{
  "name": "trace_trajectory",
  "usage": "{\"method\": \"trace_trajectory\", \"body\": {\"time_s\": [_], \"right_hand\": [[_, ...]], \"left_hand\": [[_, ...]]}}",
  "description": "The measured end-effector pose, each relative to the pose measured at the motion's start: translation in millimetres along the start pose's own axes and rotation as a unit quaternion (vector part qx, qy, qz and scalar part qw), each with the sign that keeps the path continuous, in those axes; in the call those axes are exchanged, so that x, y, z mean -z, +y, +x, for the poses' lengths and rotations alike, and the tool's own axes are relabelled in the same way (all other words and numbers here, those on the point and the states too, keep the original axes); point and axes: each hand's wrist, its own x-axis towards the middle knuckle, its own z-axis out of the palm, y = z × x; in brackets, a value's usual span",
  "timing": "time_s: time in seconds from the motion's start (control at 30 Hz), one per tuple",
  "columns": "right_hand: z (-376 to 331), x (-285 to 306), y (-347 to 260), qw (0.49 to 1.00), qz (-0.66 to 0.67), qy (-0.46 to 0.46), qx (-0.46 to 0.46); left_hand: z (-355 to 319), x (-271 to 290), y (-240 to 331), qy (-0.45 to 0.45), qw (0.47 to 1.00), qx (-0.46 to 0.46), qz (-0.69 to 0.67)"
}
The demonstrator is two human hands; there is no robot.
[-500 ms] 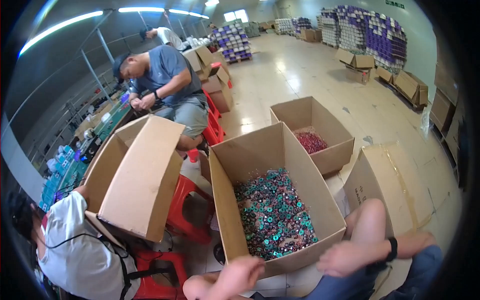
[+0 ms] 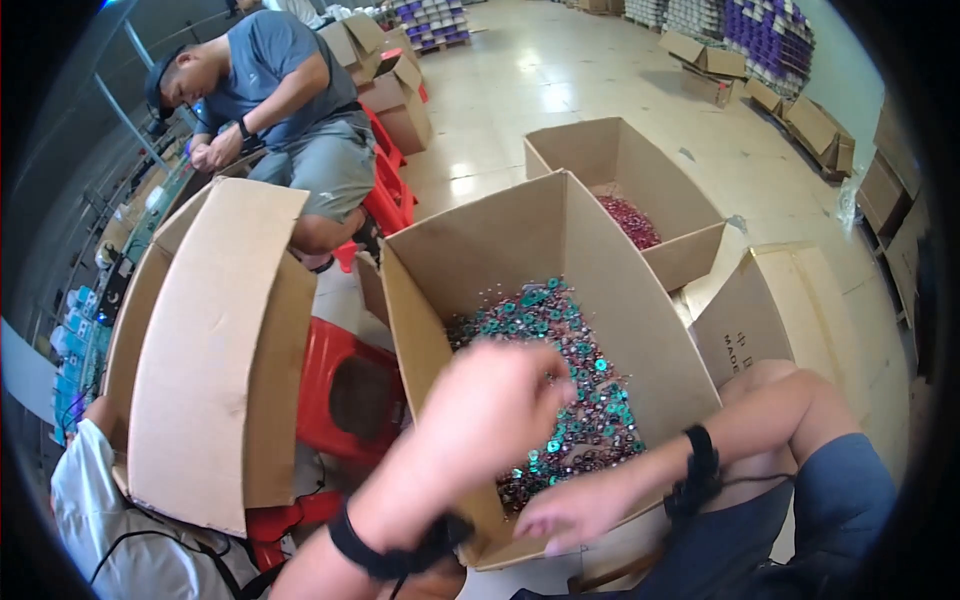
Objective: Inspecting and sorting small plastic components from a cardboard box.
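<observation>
A large cardboard box stands before me, its bottom covered with many small parts, among them teal ring-shaped pieces and dark reddish bits with thin wires. Over the box, my left hand is raised with its fingers curled and smeared by motion. Whether anything is in it cannot be made out. Lower, at the near edge of the box, my right hand reaches leftward with its fingers loosely stretched and slightly blurred; nothing shows in it. Both wrists wear dark bands.
Behind it sits a smaller box of red parts. A closed carton is at the right, a tall carton at the left beside a red stool. One co-worker sits at a bench; another person's white sleeve shows lower left.
My left hand has risen from the near edge to over the parts. My right hand has moved left along the near edge. The view has tilted down.
</observation>
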Motion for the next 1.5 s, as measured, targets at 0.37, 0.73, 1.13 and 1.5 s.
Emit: {"method": "trace_trajectory", "body": {"time_s": [0.37, 0.73, 1.13, 1.5], "right_hand": [[47, -123, -152, 0.987, -0.046, 0.047, 0.147], [-58, -197, -145, 0.969, 0.233, -0.068, 0.038], [-77, -222, -172, 0.958, 0.21, -0.123, 0.154], [-283, -264, -53, 0.628, 0.053, 0.762, -0.152]], "left_hand": [[29, 88, 65, 0.191, 0.941, 0.028, -0.278], [-152, -36, 47, 0.289, 0.863, 0.077, -0.407], [-415, -237, 137, 0.002, 0.713, 0.247, -0.656], [-433, -292, 129, 0.03, 0.719, 0.237, -0.653]]}}
